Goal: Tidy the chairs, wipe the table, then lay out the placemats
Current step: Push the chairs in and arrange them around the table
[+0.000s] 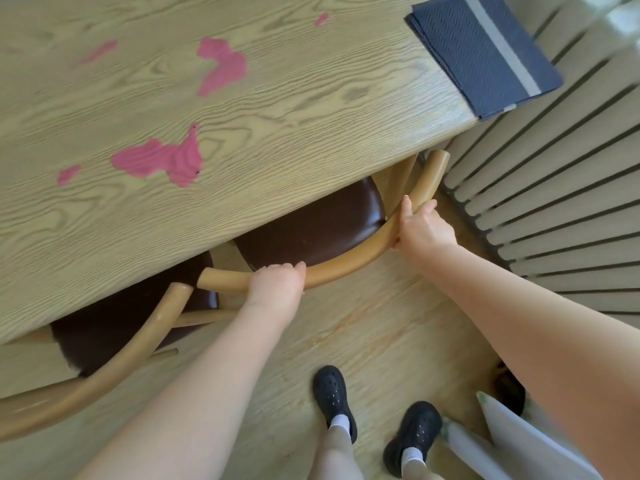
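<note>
A light wooden table fills the upper left, with several pink smears on its top. A stack of dark blue placemats with a pale stripe lies at its far right corner. A wooden chair with a curved back rail and dark brown seat is tucked partly under the table's near edge. My left hand grips the rail's left part. Further right on the same rail, my right hand is closed around it.
A second chair with the same brown seat stands to the left, partly under the table. A ribbed pale radiator runs along the right. My feet in black clogs stand on the wooden floor below the chair.
</note>
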